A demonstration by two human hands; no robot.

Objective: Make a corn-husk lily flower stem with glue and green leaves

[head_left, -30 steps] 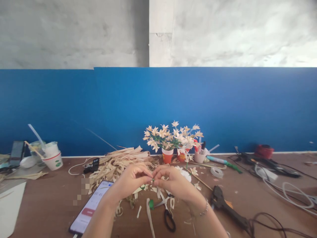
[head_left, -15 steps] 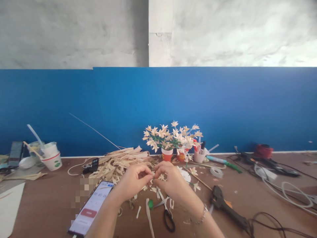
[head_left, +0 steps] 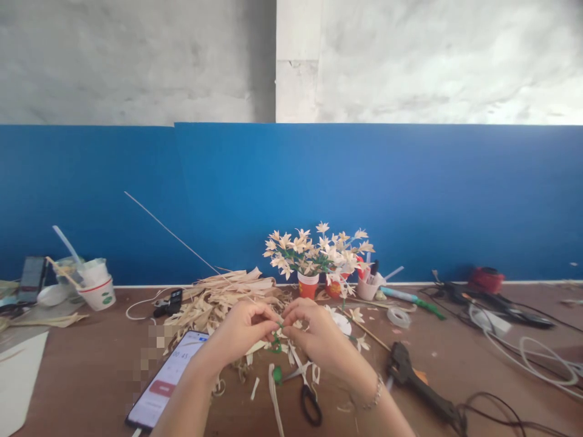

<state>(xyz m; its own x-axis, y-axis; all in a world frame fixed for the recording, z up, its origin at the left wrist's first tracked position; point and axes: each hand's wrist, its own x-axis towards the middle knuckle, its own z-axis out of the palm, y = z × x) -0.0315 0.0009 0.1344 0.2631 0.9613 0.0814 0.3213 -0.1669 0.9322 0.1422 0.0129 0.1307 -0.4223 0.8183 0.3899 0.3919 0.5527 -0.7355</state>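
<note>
My left hand (head_left: 249, 328) and my right hand (head_left: 310, 328) meet over the middle of the table, fingertips pinched close together. Between them is a thin green strip, perhaps tape or a stem (head_left: 277, 343), whose lower end dangles beneath the fingers; its exact kind is too small to make out. Just below lie open scissors (head_left: 310, 397) with black handles and a small green roll (head_left: 277, 374). Pale dried husk strips (head_left: 218, 297) are heaped behind my left hand. Beyond my right hand, cream artificial flowers (head_left: 319, 249) stand in a red paper cup (head_left: 308, 286).
A phone (head_left: 159, 388) showing a timer lies by my left forearm. On the right are a black glue gun (head_left: 423, 388), a clear tape roll (head_left: 398, 317) and tangled cables (head_left: 523, 358). White cups (head_left: 96, 294) stand at the left, and a blue panel (head_left: 291, 182) closes off the back.
A green strip now shows hanging between my fingertips, where it was hidden before. Both hands have stayed in nearly the same place, and the view has shifted slightly.
</note>
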